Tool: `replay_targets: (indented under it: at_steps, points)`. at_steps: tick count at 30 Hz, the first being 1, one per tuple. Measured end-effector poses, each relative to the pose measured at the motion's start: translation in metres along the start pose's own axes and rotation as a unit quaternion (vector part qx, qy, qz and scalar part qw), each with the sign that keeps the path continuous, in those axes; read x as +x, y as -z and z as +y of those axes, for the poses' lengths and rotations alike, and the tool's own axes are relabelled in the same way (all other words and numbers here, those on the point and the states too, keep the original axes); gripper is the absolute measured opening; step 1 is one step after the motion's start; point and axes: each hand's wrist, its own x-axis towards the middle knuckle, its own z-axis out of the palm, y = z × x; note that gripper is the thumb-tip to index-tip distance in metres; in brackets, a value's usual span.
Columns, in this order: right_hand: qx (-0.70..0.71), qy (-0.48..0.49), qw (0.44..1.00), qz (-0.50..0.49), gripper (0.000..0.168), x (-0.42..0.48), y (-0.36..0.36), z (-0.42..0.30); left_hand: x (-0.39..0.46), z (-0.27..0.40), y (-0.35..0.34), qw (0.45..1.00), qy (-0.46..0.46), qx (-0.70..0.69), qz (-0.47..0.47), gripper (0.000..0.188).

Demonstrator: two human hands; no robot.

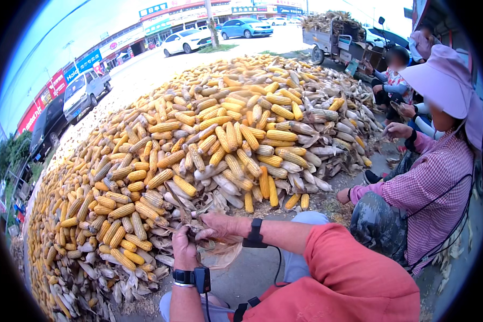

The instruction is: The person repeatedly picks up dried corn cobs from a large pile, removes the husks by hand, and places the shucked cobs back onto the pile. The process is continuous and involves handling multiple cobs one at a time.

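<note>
My left hand (184, 247) and my right hand (216, 226) are close together at the front edge of a large heap of corn cobs (161, 177). Both are closed on a dry corn husk (221, 253), whose loose, papery leaves hang below my right hand. Whether a cob is inside the husk cannot be told, as my fingers hide it. Husked yellow cobs lie just beyond and to the left of my hands. Among them are unhusked ears (225, 183) in pale, dry leaves. Each of my wrists wears a black strapped device with a cable.
A person in a wide-brimmed hat (442, 173) squats close on my right, with other people (396, 76) behind. Loose husks (165, 259) and kernels litter the ground. A three-wheeled cart (330, 42) loaded with husks is parked beyond the heap; cars (247, 28) are farther back.
</note>
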Motion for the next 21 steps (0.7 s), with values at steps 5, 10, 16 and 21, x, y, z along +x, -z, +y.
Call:
replay_targets:
  at_steps: [5, 10, 16, 21]
  points:
    - [-0.094, 0.126, 0.980, 0.123, 0.051, -0.001, -0.001, 0.006, -0.001, -0.014, 0.001, 0.976, -0.146, 0.160, -0.001, 0.024]
    - [0.072, 0.071, 0.982, 0.161, 0.044, 0.005, -0.011, -0.010, 0.015, -0.011, 0.015, 0.996, -0.032, -0.058, 0.055, 0.022]
    - [0.227, 0.040, 0.955, 0.187, 0.032, 0.007, -0.014, -0.014, 0.035, -0.022, 0.030, 0.992, 0.008, -0.111, 0.055, 0.020]
    - [0.159, -0.062, 0.974, 0.149, 0.036, 0.008, -0.010, -0.011, 0.035, -0.025, 0.031, 0.985, -0.007, -0.166, 0.044, 0.019]
